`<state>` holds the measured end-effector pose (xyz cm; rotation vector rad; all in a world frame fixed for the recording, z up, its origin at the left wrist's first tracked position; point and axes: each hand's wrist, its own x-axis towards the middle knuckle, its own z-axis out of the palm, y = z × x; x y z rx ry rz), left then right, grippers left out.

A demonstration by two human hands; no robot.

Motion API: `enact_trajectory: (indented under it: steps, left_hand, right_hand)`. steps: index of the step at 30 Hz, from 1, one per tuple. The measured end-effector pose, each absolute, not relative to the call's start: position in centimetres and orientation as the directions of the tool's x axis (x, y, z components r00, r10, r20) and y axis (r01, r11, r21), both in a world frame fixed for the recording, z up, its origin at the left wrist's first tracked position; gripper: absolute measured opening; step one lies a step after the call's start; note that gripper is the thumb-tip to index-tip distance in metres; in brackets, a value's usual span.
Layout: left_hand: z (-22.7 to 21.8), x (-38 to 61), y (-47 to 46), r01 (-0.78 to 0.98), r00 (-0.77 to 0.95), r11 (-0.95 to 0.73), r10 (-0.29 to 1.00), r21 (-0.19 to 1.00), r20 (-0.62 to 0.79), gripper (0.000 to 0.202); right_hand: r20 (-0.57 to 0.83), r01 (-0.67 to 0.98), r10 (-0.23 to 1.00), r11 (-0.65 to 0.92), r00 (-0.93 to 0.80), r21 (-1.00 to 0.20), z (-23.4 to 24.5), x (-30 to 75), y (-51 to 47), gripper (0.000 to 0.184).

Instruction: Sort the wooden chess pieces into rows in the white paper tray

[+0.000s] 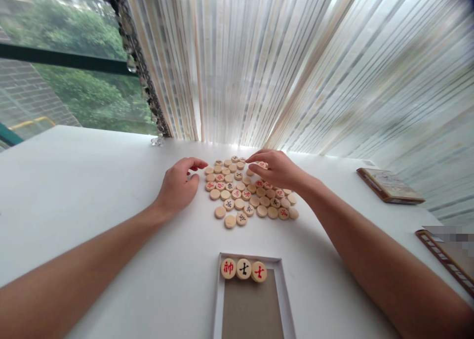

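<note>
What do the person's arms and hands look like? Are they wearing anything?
Both arms are bare, with no sleeves in view. The left hand and right hand wear no gloves, and no rings, watch or bracelet show. The fingers are bare too.

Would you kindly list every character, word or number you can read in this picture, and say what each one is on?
"帥" in red: left disc in the box tray.
"士" in black: middle disc there.
"士" in red: right disc there.
Red and black characters on the loose discs between the left hand and right hand: too small to read.
Box lid by the curtain: print blurred, unreadable.
</note>
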<state>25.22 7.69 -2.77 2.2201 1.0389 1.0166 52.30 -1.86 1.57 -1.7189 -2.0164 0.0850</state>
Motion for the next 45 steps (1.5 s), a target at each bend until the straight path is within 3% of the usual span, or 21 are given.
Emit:
enact_trajectory:
  steps: [6, 13, 19, 34, 45]
  left_hand:
    - [-2.6, 25.4, 7.2, 0.497, 0.465, -0.598, 0.795, 0.629, 0.389, 0.032]
    - [-2.3, 25.6, 5.8, 0.398, 0.57, -0.743, 0.66, 0.538, 0.489, 0.021]
    - [-2.5, 25.5, 5.5, 0.328, 0.626, -0.819, 0.561, 0.47, 0.541, 0.019]
    - [-2.3, 25.6, 5.5, 0.318, 0.637, -0.828, 0.547, 0.461, 0.543, 0.019]
    - [-2.4, 25.5, 5.5, 0.33, 0.642, -0.835, 0.54, 0.44, 0.544, 0.02]
  right_hand:
    - [0.213, 0.902, 0.959, 0.252, -0.185, -0.351, 2.4, 50.8, -2.5, 0.026]
    - [0.189, 0.878, 0.967, 0.237, -0.171, -0.416, 2.9, 49.8, -2.9, 0.017]
    - [0.187, 0.919, 0.969, 0.218, -0.162, -0.33, 1.6, 47.5, -2.6, 0.016]
    - [0.171, 0.927, 0.98, 0.159, -0.106, -0.339, 1.0, 46.7, -2.5, 0.021]
    - [0.206, 0.886, 0.978, 0.083, 0.015, -0.457, 0.1, 46.1, -2.3, 0.013]
